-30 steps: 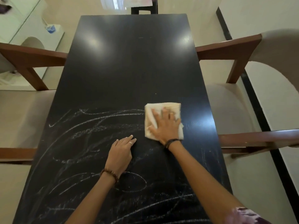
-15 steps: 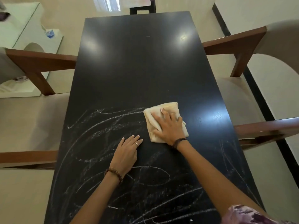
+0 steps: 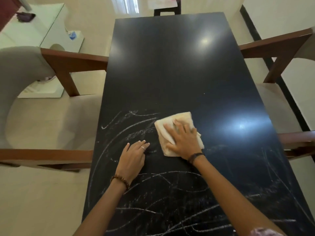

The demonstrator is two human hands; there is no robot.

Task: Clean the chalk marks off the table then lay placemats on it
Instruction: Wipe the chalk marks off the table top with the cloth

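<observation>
A long black table (image 3: 170, 65) runs away from me; white chalk marks (image 3: 136, 126) scrawl over its near half, the far half is dark and glossy. A folded cream cloth (image 3: 170, 122) lies at the middle of the table. My right hand (image 3: 182, 140) presses flat on the cloth with spread fingers. My left hand (image 3: 134, 157) rests flat on the chalked surface just left of the cloth, fingers straight, holding nothing. No placemats are in view.
Wooden-armed upholstered chairs stand on both sides: one at the left (image 3: 71, 63), one at the right (image 3: 276, 46). A dark chair (image 3: 167, 11) stands at the far end. A white low cabinet (image 3: 42, 31) is at the back left.
The view has shifted left, so the table sits further right in frame. My right hand and the cloth have slid slightly toward me and rotated; the left hand stays flat beside them.
</observation>
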